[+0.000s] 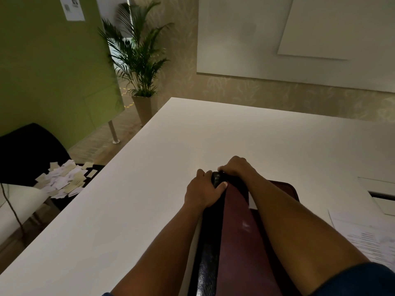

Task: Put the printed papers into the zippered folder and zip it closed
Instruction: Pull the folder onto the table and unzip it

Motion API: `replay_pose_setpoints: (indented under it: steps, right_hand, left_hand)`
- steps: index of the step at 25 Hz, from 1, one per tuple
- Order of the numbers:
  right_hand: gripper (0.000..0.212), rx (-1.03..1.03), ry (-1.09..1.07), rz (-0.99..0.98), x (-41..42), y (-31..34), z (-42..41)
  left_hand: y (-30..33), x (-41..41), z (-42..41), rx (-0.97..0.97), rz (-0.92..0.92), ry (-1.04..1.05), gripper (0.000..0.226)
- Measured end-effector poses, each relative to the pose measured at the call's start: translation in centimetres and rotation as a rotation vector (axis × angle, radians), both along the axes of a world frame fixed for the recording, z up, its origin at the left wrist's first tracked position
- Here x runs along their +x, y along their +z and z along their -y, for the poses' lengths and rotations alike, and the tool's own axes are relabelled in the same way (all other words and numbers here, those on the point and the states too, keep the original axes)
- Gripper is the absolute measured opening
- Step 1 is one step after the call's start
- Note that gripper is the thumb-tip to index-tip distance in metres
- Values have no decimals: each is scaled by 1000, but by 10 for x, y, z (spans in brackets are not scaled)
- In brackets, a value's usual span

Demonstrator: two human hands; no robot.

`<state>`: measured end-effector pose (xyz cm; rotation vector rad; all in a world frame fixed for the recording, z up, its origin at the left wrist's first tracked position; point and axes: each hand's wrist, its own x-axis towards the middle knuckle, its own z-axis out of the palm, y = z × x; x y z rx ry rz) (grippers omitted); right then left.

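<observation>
No legible text anywhere. Blurred print lines on white papers at table's right edge; unreadable notice on green partition.

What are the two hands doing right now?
Left hand: closed, gripping the folder at its far corner.
Right hand: closed at that same corner; what it pinches is hidden.

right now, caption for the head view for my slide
Both hands, left and right, grip the far end of a maroon folder on a white table.
</observation>
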<state>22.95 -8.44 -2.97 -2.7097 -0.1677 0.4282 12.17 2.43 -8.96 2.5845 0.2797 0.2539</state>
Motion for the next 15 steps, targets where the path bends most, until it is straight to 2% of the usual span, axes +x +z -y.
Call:
replay_pose_setpoints:
  steps: [3,7,15]
  right_hand:
    - [25,-64,-19,-70,10,-3,-15]
    - [22,-310,50,-207,22,2,-27]
    - [50,-524,182,-413,34,23,-23]
  left_hand:
    - [1,0,0,2,9,5,72]
    - [0,-1,1,17,19,8,73]
    - [-1,2,0,79,-1,-17,73]
